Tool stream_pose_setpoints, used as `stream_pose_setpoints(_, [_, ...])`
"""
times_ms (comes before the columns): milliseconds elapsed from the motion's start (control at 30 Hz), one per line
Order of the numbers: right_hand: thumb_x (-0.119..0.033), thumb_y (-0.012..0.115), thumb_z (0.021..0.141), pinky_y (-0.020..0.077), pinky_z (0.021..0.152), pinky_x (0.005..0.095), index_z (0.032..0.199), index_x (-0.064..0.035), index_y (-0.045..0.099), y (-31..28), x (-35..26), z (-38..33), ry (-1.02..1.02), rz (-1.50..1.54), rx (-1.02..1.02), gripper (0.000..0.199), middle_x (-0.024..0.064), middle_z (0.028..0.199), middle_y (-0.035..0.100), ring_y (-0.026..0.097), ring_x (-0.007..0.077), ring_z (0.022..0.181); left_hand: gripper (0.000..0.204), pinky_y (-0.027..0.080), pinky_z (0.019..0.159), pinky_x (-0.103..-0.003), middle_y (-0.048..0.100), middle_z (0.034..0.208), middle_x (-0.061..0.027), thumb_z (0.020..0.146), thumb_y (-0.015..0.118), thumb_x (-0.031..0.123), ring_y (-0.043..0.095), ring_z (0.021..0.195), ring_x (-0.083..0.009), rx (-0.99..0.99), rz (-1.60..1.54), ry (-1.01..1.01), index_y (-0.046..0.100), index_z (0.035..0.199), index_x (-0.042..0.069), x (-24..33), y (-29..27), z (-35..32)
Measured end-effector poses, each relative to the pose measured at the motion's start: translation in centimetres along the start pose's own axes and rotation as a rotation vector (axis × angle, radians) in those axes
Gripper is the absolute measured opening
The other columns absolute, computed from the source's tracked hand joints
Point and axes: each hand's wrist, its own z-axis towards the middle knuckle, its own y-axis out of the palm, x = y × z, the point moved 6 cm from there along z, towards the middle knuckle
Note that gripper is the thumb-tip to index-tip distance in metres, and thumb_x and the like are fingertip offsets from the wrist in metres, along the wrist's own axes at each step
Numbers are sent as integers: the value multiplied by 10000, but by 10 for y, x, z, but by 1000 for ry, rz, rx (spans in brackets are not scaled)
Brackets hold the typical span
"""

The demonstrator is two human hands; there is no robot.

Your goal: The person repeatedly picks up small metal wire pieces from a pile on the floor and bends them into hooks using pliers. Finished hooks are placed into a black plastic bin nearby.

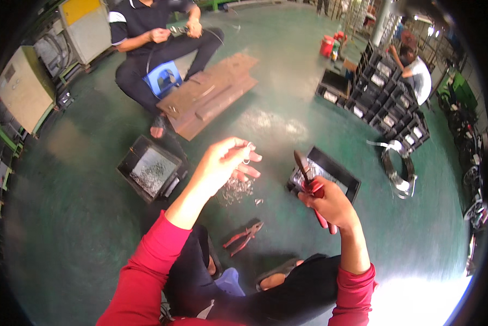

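My left hand (220, 163) is raised in front of me, its fingers pinching a small bent piece of shiny metal wire (247, 161). To its right, my right hand (335, 204) is wrapped round the red handles of a pair of pliers (302, 165), whose dark jaws point up and to the left, apart from the wire piece. Beneath my left hand, a loose heap of small metal pieces (236, 192) lies on the green floor. One separate metal piece (259, 201) rests beside it. Nearer to me lies a second pair of red-handled pliers (244, 238).
Black bins with small metal parts stand left (170, 189) and right (353, 190). Ahead, a person on a blue stool (162, 79) works beside a brown metal bench (211, 92). Stacked black crates (371, 89) and a wire coil (397, 174) are at right, near another person.
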Motion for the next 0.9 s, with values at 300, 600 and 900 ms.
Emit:
stream_pose_setpoints(300, [-106,651,892,380,474,224,1054,-10,598,61,6,-7,-109,370,-192,196,9,771,627,502,50,553,251,500,578,-234,694,905,-102,989,526,249,699,756,-174,-67,-12,-191,611,1059,24,-51,12,4])
stream_pose_setpoints(600, [-266,643,905,466,784,310,1142,1,593,80,9,-1,8,518,-370,360,97,891,666,582,166,811,224,418,486,-205,605,646,-18,995,500,175,588,533,-96,-135,42,-173,627,1078,10,-54,22,-3])
stream_pose_setpoints(900, [-242,641,928,380,526,232,1138,-7,587,76,14,-1,-55,351,-228,320,-3,689,554,462,46,570,186,454,492,-204,591,643,0,966,544,81,566,555,-54,9,423,229,667,1087,13,-38,32,-7])
